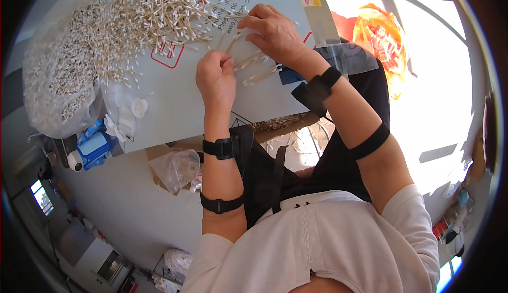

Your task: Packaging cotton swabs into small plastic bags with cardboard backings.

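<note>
My left hand (217,79) is closed in a pinch at the near part of a grey printed board (180,100). One or more cotton swabs (231,44) stick out past its fingertips, pointing away from me. To its right hovers my right hand (275,34), its thumb and forefinger apart and curved toward the left hand, with nothing visible between them. Small rows of cotton swabs (259,76) lie on the board below the right hand. A big loose heap of cotton swabs (159,15) spreads over the far left of the board.
A clear plastic bag (63,87) full of swabs leans at the left edge. White plastic pieces (127,118) and a blue-and-white object (92,147) sit at the near left corner. A flat clear bag (360,59) overhangs the right edge. An orange bag (378,34) lies beyond.
</note>
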Available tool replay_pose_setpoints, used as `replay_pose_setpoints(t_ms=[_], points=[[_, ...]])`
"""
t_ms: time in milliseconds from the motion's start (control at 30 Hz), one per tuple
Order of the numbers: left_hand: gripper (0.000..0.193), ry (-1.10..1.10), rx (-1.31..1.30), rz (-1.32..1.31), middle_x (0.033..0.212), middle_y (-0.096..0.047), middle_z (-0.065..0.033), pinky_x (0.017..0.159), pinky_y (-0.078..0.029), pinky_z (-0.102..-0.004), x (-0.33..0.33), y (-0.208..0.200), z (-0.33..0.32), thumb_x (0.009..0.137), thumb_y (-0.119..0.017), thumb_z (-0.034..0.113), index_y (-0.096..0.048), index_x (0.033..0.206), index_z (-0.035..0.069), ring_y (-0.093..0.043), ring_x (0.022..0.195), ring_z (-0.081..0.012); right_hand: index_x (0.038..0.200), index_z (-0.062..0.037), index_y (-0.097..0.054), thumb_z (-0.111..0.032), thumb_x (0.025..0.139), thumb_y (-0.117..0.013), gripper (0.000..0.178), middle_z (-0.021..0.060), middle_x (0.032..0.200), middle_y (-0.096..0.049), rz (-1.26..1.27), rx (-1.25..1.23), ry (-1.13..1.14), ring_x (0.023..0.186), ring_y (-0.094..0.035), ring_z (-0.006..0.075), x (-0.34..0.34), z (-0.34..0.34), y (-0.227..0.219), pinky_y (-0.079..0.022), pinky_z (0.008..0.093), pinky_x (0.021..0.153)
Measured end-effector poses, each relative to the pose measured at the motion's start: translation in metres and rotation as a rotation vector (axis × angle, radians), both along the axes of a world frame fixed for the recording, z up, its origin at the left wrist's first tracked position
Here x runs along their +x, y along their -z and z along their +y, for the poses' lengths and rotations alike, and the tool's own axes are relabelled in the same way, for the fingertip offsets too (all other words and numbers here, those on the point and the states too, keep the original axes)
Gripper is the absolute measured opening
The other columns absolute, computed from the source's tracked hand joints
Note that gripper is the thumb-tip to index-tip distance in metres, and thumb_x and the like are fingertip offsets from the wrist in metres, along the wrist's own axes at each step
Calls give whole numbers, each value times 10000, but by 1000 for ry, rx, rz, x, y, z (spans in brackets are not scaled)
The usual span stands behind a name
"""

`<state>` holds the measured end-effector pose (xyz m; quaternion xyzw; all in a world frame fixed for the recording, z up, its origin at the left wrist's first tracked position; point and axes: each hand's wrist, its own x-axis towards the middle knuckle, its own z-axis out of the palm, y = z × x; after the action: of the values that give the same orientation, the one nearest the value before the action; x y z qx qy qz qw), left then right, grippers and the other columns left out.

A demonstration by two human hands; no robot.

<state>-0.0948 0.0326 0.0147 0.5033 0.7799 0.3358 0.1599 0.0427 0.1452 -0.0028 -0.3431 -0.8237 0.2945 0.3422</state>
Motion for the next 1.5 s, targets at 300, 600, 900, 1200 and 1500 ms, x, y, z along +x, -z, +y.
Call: replay_pose_setpoints(t_ms=[300, 600, 900, 1200, 1500], points=[[101, -75, 118, 173, 804, -606, -116, 732, -469, -433, -2, 6, -5, 761, -646, -12, -572, 807, 38, -574, 825, -343, 776, -93, -623, -90, 714, -705, 103, 38, 1014, -579, -199, 206, -150, 1010, -540, 244, -12, 12, 3, -454, 376, 885], [70, -60, 48, -409, 712, -628, -81, 622, -464, -287, -8, -23, -22, 798, -654, -4, -597, 839, -4, -553, 628, -155, 790, -22, -566, -44, 787, -647, 84, 83, 996, -582, -87, -33, -312, 966, -561, 282, 46, -9, -41, -468, 374, 803], [89, 331, -298, -499, 709, -629, -104, 613, -470, -288, 31, -37, -67, 799, -671, 20, -601, 829, -27, -582, 625, -168, 786, -19, -570, -133, 815, -661, 149, 156, 735, -626, -476, -419, -616, 765, -623, 372, 102, -85, -44, -475, 456, 673], [147, -41, 75, 438, 875, -584, -87, 754, -476, -415, -17, 3, 10, 759, -699, 42, -619, 881, 43, -561, 869, -306, 782, -14, -596, -183, 812, -671, 188, 163, 731, -634, -234, -527, -60, 751, -629, 353, 55, -35, -44, -481, 435, 644], [96, 163, -86, 166, 834, -595, -98, 747, -472, -422, 13, -2, 24, 733, -714, 74, -630, 777, 66, -565, 848, -313, 806, -46, -612, -222, 799, -637, 178, 131, 837, -650, -339, -46, 221, 742, -642, 359, 4, -7, -5, -509, 453, 645]])
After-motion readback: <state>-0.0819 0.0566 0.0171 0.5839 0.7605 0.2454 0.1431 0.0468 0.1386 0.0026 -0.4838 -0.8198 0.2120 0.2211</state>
